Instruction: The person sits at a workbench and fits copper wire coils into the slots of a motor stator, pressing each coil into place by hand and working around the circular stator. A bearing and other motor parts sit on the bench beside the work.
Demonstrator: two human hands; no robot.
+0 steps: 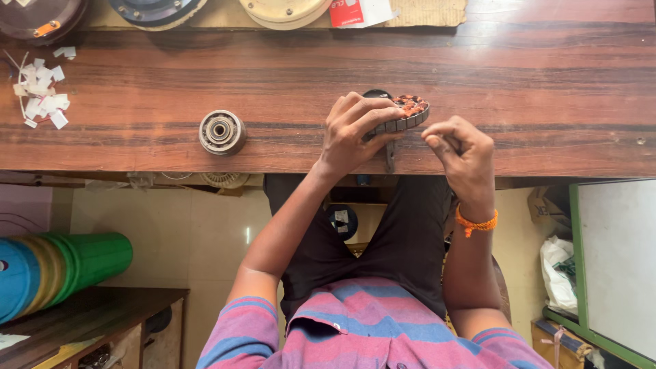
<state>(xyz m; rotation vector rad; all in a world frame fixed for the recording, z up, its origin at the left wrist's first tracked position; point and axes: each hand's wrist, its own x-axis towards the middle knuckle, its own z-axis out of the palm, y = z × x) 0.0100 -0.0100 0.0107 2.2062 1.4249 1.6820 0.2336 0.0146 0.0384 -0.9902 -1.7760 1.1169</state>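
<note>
Stator [407, 111] of a small motor, ring-shaped with copper windings, lies flat on the wooden bench [547, 82] near its front edge, at about 12 o'clock from the person's torso. The left hand [355, 130] is clamped over the stator's 9 o'clock side, fingers curled across the top and thumb underneath, so only the 1 to 3 o'clock arc of the ring shows. The right hand [461, 147] sits just beside the stator at its 4 o'clock, fingers pressed together as if pinching something fine; whether a wire or slip is between the fingertips cannot be told. An orange wristband [476, 223] circles the right wrist.

Judged from this pose, fine work on the windings goes best with the left hand holding the ring steady against the bench while the right works at the exposed arc, turning the ring rather than reaching across it.

A bearing hub [222, 132] rests well apart at 9 o'clock from the stator. Scraps of white paper [42, 92] lie at the far 9 to 10 o'clock end. Round motor covers [283, 10] line the bench's far edge at 11 o'clock.
</note>
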